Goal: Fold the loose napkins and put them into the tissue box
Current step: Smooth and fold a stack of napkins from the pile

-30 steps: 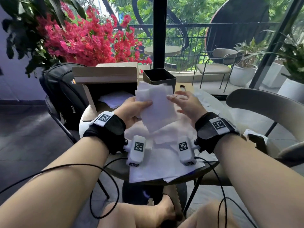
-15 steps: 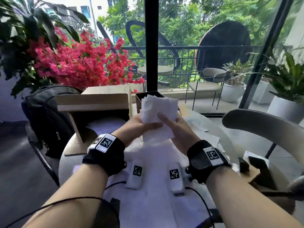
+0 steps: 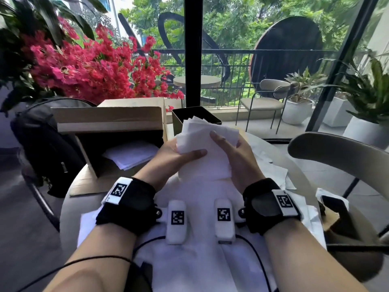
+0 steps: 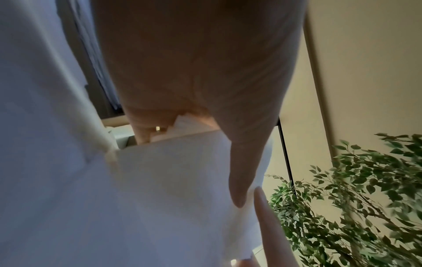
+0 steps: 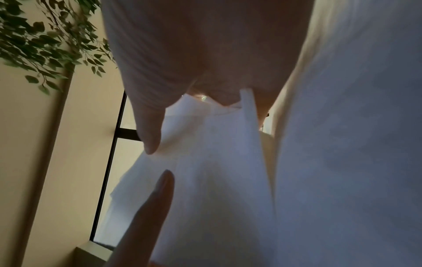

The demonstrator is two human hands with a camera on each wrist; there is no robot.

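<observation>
Napkins point(image 3: 205, 148): we've got a folded stack held up between both hands, just in front of the dark tissue box point(image 3: 195, 116), top edges overlapping its rim in the head view. Left hand point(image 3: 174, 154) grasps the stack's left edge, thumb laid flat across the front, fingers behind. Right hand point(image 3: 233, 152) grasps the right side, thumb on the front face, remaining fingers wrapped round the back. Two-sided hold looks meant to keep the layers squared so they don't fan out before insertion; upper corners are already a bit splayed. Wrist views confirm thumb-on-paper contact on both sides, little else.

We judge the step as carrying the stack to the box; it isn't inside yet. More loose sheets point(image 3: 202, 239) lie spread on the round table point(image 3: 69, 205) under our wrists, so more folding remains. Open cardboard box point(image 3: 109, 123) at left holds flat paper; backpack point(image 3: 42, 144) sits on the chair beyond it
</observation>
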